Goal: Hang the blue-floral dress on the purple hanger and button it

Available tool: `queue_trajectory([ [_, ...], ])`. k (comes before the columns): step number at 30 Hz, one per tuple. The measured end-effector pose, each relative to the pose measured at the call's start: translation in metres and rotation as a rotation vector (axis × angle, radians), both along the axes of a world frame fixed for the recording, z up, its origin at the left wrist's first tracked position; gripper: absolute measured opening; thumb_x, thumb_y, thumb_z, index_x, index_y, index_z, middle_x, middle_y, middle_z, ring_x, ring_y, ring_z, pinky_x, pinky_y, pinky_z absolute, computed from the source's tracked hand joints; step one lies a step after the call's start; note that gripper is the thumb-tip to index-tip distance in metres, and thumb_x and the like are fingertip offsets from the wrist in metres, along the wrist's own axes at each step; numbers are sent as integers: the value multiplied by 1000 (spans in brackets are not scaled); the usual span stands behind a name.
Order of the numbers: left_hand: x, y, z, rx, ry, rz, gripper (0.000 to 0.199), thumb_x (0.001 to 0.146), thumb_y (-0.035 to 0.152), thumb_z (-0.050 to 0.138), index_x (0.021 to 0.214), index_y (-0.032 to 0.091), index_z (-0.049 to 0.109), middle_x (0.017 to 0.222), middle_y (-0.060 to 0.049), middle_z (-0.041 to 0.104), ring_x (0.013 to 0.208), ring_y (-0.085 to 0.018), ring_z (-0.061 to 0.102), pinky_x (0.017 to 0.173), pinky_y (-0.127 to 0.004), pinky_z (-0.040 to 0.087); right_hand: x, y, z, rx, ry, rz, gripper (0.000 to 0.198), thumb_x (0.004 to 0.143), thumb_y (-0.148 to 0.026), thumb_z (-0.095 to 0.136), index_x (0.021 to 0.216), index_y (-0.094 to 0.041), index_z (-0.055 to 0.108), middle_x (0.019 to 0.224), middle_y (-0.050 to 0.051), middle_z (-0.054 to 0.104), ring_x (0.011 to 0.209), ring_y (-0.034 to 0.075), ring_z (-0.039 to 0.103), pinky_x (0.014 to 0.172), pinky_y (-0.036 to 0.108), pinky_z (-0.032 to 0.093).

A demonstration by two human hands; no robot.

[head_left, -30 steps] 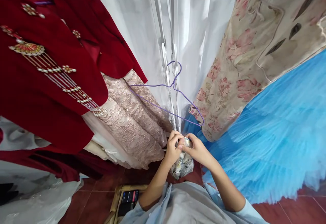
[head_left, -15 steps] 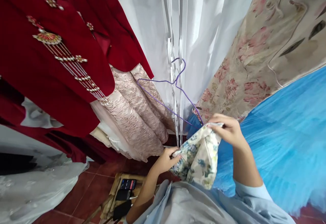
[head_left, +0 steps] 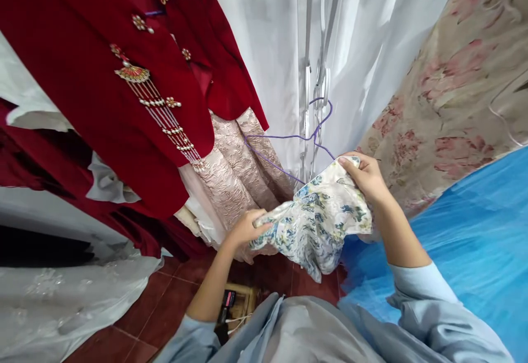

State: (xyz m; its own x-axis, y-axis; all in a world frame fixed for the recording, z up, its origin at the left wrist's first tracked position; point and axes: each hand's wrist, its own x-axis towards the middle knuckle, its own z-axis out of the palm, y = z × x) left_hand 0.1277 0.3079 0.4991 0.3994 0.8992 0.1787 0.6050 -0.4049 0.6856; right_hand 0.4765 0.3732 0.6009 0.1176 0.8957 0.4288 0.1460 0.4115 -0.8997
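Between my two hands a white cloth garment with blue and green flowers [head_left: 317, 214] is stretched out; its exact kind I cannot tell. My left hand [head_left: 247, 228] is closed on its lower left end. At its upper right corner my right hand [head_left: 363, 173] pinches the edge, thumb on top. A purple wire hanger [head_left: 280, 136] hangs by its hook from a white metal rack [head_left: 308, 99] just beyond. The cloth's top edge covers the hanger's lower right part; whether they touch I cannot tell.
On the left hang a dark red jacket [head_left: 173, 93] with beaded ornaments and a pale pink textured skirt [head_left: 231, 170]. To the right are a floral beige dress [head_left: 445, 110] and blue tulle [head_left: 466, 231]. A wooden stool [head_left: 247, 297] with small items stands on red floor tiles [head_left: 148, 302].
Both hands have moved apart and up towards the hanger, so the cloth is spread wider and hangs lower in the middle. The view has shifted left.
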Motion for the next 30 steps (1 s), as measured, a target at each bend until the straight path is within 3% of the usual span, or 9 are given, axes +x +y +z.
queue_trajectory([
  [5,-53,91,39,228,160,-70,19,79,39,73,82,21,67,89,-6,65,93,-27,54,97,-40,40,12,-11,16,-160,44,12,41,74,-55,82,72,-15,70,62,-1,59,55,12,49,50,23,37],
  [10,-67,174,115,422,217,-40,14,70,13,61,81,21,60,90,-3,65,101,-28,55,120,-53,15,6,-18,20,-213,44,22,45,74,-60,81,76,-16,70,64,0,62,55,13,52,50,24,39],
  [13,-54,196,160,534,290,-7,17,73,7,52,80,22,55,91,-4,64,104,-28,56,117,-53,25,3,-22,18,-184,16,-21,45,76,-62,78,78,-17,70,62,0,62,55,14,53,49,24,38],
  [17,-15,192,195,639,46,-91,27,78,6,52,98,23,59,110,-7,65,112,-27,58,106,-45,44,3,-26,13,-181,7,-62,46,78,-62,77,80,-17,70,61,-1,60,53,14,51,48,24,37],
  [20,13,176,195,604,-94,-197,55,86,15,62,137,27,48,144,-9,53,129,-25,54,110,-41,45,2,-27,10,-198,-7,-62,45,81,-62,74,82,-17,69,62,-1,59,53,13,50,49,24,37],
  [23,23,166,175,502,-76,-190,66,88,27,69,148,26,41,147,-12,53,131,-26,55,111,-42,44,5,-32,4,-126,-96,-111,46,84,-61,71,101,-18,70,83,3,68,68,16,59,59,25,45],
  [25,22,165,157,426,-75,-147,42,94,32,62,135,21,55,131,-11,65,119,-25,62,106,-41,47,9,-39,-2,-46,-184,-216,59,79,-58,77,123,-20,64,110,8,70,88,20,64,71,28,50],
  [27,19,164,142,401,-76,-100,23,99,34,54,111,18,66,111,-9,72,106,-24,66,100,-39,50,13,-47,-8,-30,-275,-317,66,74,-56,82,126,-20,63,118,10,69,96,22,63,73,28,51],
  [30,25,159,141,489,-64,-60,24,101,32,49,92,18,66,96,-6,72,95,-22,66,91,-35,49,20,-56,-7,-121,-266,-321,43,79,-58,76,90,-17,67,77,3,66,64,14,55,52,22,39],
])
